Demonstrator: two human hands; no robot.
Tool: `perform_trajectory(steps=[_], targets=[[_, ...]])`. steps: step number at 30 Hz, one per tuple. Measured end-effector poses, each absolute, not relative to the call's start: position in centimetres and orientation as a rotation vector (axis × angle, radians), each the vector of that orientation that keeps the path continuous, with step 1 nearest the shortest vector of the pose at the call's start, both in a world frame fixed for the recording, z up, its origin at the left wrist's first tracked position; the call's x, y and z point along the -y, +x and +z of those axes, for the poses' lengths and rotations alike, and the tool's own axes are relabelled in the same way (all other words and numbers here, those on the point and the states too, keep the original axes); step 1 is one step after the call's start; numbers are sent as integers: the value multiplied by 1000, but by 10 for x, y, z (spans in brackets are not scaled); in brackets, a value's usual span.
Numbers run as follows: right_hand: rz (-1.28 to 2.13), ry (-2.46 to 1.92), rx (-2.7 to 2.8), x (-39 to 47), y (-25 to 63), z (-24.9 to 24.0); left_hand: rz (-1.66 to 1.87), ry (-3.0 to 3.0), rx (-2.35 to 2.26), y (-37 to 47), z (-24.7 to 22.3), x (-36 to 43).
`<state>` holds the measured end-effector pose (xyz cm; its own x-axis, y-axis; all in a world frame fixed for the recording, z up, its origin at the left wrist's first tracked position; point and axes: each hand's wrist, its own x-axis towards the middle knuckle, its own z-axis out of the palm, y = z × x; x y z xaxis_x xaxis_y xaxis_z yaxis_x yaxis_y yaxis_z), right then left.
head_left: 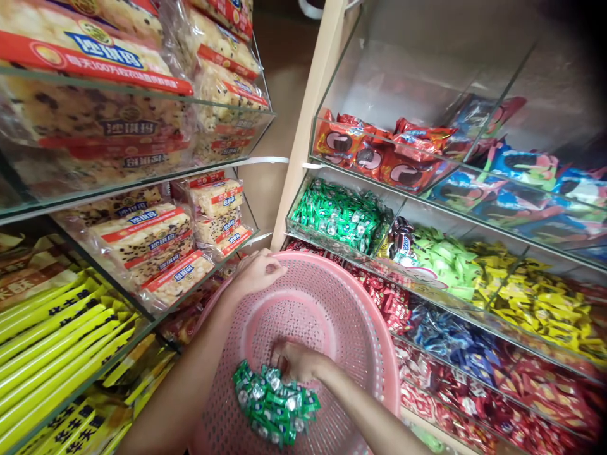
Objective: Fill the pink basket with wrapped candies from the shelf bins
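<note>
A pink perforated plastic basket [386, 344] is tilted below the shelves, its inside facing me. My left hand [257, 273] is closed over its upper left rim. Inside it, small green-wrapped candies [275, 407] lie in a heap near the lower side. My right hand [298, 361] reaches into the basket at the top edge of this heap, fingers curled downward. Its fingertips are partly hidden, and whether a candy is between them I cannot make out. Beyond the rim, a clear bin holds more green-wrapped candies [339, 215].
Packs of sachima [147, 234] fill the shelves at left, above yellow-wrapped snacks [57, 341]. A wooden post [303, 114] divides the shelving. At right are red-wrapped snacks [365, 151], light-green candies [446, 262], yellow candies [535, 297] and blue candies [455, 341] behind glass edges.
</note>
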<state>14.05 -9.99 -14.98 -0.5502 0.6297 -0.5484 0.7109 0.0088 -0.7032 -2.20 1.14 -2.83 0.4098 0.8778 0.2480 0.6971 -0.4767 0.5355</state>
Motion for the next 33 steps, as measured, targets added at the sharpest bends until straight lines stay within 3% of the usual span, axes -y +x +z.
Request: perform_trajectory(steps=[4,8,10,16,22,26,33], targets=[[-1372,1529,-2212,102,140,-144,724,2313,-1344,-22,-28,-12],[-1442,1620,-2248,98,149,-136,713,2315,-1349,-22,-27,-12],[-1686,1645,-2168,94,157,-126,709,2316,-1358,-22,-28,-12],[-2871,1769,-1945,86,171,-65,730,2334,-1361,-23,-30,-13],[-3723,1684,-946,88,160,-45,744,2323,-1353,-24,-33,-15],[-3867,1433,-513,89,156,-43,769,2307,-1333,-25,-34,-16],[-3758,1245,-892,94,157,-26,786,2300,-1345,-24,-32,-15]])
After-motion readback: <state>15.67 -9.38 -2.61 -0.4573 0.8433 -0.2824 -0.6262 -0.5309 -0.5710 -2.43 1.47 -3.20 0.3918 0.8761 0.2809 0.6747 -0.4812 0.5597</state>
